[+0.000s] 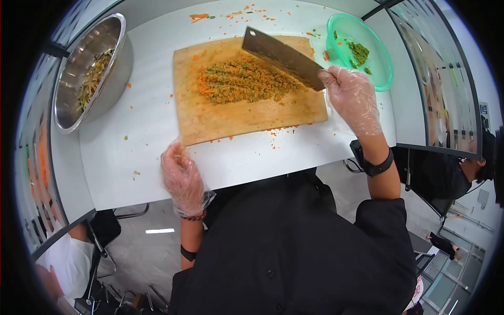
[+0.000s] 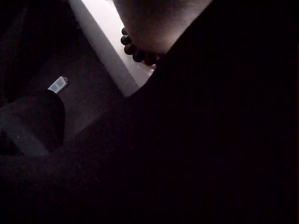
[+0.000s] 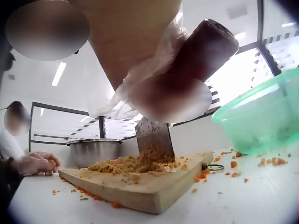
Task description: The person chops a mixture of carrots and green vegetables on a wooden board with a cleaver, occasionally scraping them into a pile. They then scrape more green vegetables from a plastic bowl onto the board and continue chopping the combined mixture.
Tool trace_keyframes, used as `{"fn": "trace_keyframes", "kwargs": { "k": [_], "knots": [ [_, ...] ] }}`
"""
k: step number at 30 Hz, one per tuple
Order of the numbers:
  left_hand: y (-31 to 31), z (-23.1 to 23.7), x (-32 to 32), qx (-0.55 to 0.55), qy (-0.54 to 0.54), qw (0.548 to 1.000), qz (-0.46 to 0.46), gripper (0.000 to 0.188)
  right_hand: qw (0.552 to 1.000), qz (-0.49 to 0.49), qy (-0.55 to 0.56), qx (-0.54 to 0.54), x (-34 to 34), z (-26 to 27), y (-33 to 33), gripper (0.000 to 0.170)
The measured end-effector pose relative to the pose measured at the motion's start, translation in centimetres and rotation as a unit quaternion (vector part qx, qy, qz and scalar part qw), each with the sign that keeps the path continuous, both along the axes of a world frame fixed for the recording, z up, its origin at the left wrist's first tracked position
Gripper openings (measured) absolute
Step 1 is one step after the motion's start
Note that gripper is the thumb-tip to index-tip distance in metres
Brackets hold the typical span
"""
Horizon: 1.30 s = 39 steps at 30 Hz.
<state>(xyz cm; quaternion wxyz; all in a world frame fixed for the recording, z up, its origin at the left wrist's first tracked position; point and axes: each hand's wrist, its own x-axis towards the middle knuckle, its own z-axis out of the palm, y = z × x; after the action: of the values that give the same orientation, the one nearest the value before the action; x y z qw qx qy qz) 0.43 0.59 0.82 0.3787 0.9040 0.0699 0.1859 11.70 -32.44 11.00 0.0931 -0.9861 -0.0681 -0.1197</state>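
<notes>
My right hand point(image 1: 355, 100), in a clear plastic glove, grips a cleaver point(image 1: 283, 59) by its handle point(image 3: 205, 49). The broad blade slants over the chopped orange and green vegetables point(image 1: 244, 80) on a wooden cutting board point(image 1: 231, 122). In the right wrist view the blade point(image 3: 155, 140) stands down in the vegetable heap point(image 3: 124, 165). My gloved left hand point(image 1: 182, 176) rests by the table's front edge, just off the board's near left corner, its fingers loosely curled with nothing in them. The left wrist view is dark and shows mostly clothing and a bead bracelet point(image 2: 132, 48).
A steel bowl point(image 1: 118, 71) with shredded food stands at the left. At the back right is a green plastic basin point(image 1: 386, 58) holding some chopped greens. Carrot bits point(image 1: 199, 17) lie scattered around the board on the white table point(image 1: 142, 152). Low partitions flank both sides.
</notes>
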Motion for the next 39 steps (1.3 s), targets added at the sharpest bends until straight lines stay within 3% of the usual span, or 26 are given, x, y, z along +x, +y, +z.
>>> {"fn": "trace_keyframes", "kwargs": {
  "k": [13, 21, 24, 27, 30, 39],
  "knots": [
    [0.0, -0.1, 0.1, -0.014, 0.011, 1.0, 0.005, 0.043, 0.991, 0.125, 0.023, -0.036, 1.3, 0.2, 3.8, 0.026],
    [-0.1, -0.1, 0.2, 0.003, 0.015, 1.0, 0.01, 0.042, 0.992, 0.123, 0.013, -0.017, 0.4, 0.6, 4.3, 0.024],
    [-0.1, 0.0, 0.0, -0.017, 0.022, 1.0, 0.013, 0.031, 0.987, 0.154, 0.018, -0.032, 0.2, 0.3, 4.9, 0.025],
    [-0.1, 0.0, 0.0, -0.023, 0.027, 0.999, 0.011, 0.032, 0.989, 0.148, 0.0, -0.005, 0.2, -0.2, 5.0, 0.026],
    [-0.1, -0.7, 0.1, -0.016, 0.0, 1.0, 0.014, 0.045, 0.988, 0.152, 0.001, -0.009, 0.7, -1.1, 4.9, 0.028],
    [-0.2, -0.1, 0.2, -0.009, 0.009, 1.0, 0.014, 0.042, 0.981, 0.193, -0.002, -0.005, -0.3, -0.1, 5.5, 0.028]
  ]
}}
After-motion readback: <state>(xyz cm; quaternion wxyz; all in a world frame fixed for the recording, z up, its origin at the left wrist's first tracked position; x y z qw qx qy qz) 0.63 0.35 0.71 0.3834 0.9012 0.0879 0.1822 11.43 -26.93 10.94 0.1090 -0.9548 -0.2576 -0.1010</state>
